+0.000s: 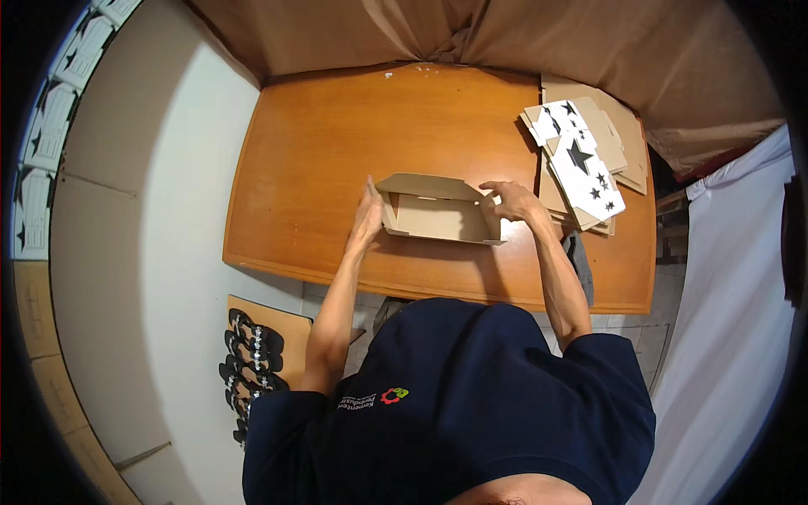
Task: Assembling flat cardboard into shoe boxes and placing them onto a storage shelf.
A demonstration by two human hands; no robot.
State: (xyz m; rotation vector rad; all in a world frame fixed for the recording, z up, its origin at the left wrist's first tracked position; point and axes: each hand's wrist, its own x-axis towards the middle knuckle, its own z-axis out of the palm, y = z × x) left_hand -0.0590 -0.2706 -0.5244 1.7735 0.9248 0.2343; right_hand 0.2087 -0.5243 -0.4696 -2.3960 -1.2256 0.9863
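A brown cardboard box (pixel 442 217) stands open at the top on the wooden table in front of me, its long side running left to right. Against its left end lies my left hand (pixel 367 215), gripping the end panel with the fingers pointing away from me. At the opposite end, my right hand (pixel 513 201) has its thumb and fingers bent around the flap and upper corner. The far long panel leans up, and the inside shows bare brown card. Parts of both end panels are hidden by my hands.
Flat cardboard blanks (pixel 619 143) are piled on the table's (pixel 328 151) right side, topped by white pieces with black stars (pixel 581 160). A dark grey cloth (pixel 578 265) hangs near my right forearm. Black sandals (pixel 252 353) lie on a brown board at lower left. Boxes (pixel 50 126) line the far left.
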